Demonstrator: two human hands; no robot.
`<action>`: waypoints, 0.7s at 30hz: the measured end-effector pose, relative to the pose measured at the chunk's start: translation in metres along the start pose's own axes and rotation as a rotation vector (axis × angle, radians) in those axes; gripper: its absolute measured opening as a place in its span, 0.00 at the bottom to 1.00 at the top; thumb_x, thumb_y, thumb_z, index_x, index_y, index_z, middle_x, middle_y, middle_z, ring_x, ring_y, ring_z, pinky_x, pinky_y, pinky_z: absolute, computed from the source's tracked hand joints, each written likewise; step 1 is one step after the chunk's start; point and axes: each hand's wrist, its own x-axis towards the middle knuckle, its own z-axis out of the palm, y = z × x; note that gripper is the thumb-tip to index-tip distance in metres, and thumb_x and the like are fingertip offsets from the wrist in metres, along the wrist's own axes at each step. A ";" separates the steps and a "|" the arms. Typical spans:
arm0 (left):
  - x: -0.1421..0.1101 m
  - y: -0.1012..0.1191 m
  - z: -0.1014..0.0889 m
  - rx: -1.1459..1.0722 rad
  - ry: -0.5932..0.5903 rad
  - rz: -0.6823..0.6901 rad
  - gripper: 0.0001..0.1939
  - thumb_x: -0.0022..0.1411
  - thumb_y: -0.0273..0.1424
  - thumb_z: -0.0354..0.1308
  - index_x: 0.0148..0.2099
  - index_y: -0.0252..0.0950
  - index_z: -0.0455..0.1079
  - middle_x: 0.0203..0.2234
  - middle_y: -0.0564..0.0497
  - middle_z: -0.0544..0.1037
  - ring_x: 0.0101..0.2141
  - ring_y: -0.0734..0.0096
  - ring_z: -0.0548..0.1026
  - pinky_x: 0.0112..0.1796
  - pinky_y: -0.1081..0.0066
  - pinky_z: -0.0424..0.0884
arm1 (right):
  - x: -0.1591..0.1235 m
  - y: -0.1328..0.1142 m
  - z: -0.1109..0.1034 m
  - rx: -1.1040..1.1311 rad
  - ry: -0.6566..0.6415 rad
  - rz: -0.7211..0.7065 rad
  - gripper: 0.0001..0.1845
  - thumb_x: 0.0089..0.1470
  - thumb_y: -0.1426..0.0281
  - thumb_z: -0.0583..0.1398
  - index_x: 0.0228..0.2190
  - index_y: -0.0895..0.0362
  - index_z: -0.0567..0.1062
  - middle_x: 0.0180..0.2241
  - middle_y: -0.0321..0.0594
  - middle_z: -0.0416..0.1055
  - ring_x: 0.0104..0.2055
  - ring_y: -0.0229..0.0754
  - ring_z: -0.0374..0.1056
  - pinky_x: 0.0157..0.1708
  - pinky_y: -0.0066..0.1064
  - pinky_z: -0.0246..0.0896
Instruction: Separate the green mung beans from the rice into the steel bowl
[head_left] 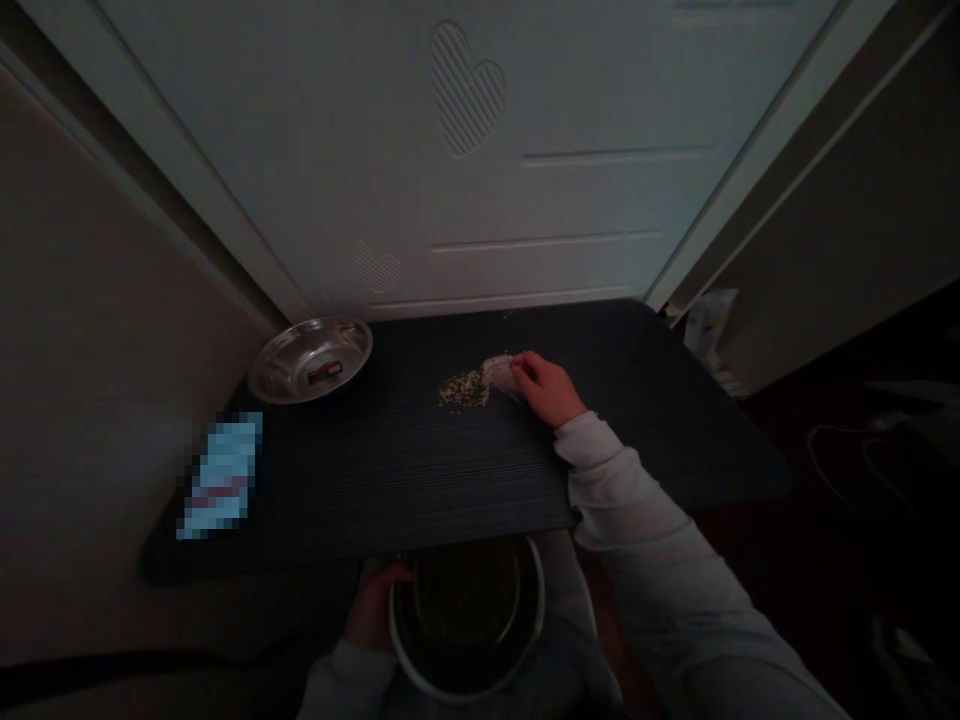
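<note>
My right hand (546,388) reaches over the dark table, fingers curled together at the right end of a small heap. The heap's left part is a speckled mix of green and white grains (465,388); its right part is a whitish pile (501,374), partly hidden by my fingers. What the fingertips hold, if anything, is too small to make out. Below the table's front edge, over my lap, my left hand (377,607) grips the left rim of a round metal bowl (539,610). The bowl's inside is dark, and I cannot tell what is in it.
A shallow steel basin (351,342) with a dark label inside stands at the table's (420,470) back left. A pixelated light-blue rectangle (225,465) lies at its left edge. A white door (570,200) with heart patterns rises behind. Cables (825,435) lie at the right.
</note>
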 end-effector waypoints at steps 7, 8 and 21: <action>0.001 -0.004 -0.005 -0.007 -0.071 -0.025 0.13 0.37 0.19 0.50 0.27 0.35 0.70 0.14 0.54 0.74 0.28 0.60 0.74 0.30 0.65 0.66 | -0.006 -0.004 0.009 -0.045 -0.057 -0.102 0.10 0.48 0.67 0.49 0.30 0.57 0.68 0.24 0.37 0.66 0.26 0.37 0.61 0.27 0.27 0.54; 0.000 -0.003 -0.004 -0.012 -0.064 -0.045 0.12 0.37 0.19 0.50 0.26 0.35 0.70 0.13 0.53 0.74 0.28 0.60 0.74 0.30 0.65 0.66 | -0.007 -0.006 0.010 -0.044 -0.074 -0.118 0.10 0.48 0.68 0.49 0.30 0.57 0.68 0.23 0.37 0.66 0.25 0.36 0.61 0.27 0.27 0.54; -0.002 -0.003 -0.003 -0.009 -0.067 -0.059 0.09 0.36 0.19 0.51 0.21 0.34 0.69 0.10 0.52 0.72 0.29 0.59 0.73 0.29 0.66 0.66 | -0.019 -0.026 0.016 0.031 -0.265 -0.282 0.08 0.48 0.69 0.50 0.28 0.58 0.68 0.20 0.35 0.65 0.23 0.34 0.60 0.26 0.25 0.53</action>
